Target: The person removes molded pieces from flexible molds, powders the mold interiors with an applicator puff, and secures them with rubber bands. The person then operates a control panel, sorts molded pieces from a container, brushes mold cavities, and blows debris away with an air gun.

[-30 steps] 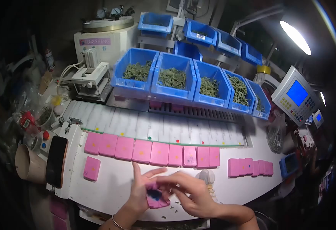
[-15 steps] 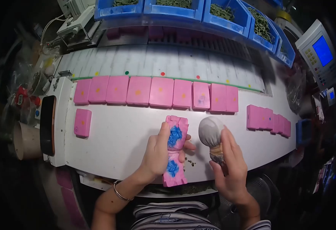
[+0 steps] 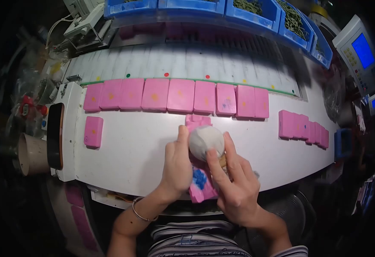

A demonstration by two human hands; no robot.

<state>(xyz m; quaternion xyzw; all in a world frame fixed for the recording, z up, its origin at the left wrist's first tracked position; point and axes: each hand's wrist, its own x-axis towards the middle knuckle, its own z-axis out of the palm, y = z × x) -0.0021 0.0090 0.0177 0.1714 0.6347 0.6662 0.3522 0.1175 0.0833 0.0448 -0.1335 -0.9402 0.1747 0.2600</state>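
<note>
My left hand is wrapped round the left side of an opened pink mold, whose lower half shows a blue hollow. Over the mold's upper half is a round grey cloth-covered pouch with a tan neck. My right hand grips this pouch, its fingers against the ball and neck. The ball hides most of the upper blue hollow.
A row of pink blocks lines the bench's back, before a white striped strip. One pink block lies at the left by a phone. Smaller pink blocks stand right. Blue bins hang above.
My right hand has taken hold of the grey pouch and moved it left onto the mold's upper half. Earlier, the mold was opened out in my left hand, and the view tilted downward.
</note>
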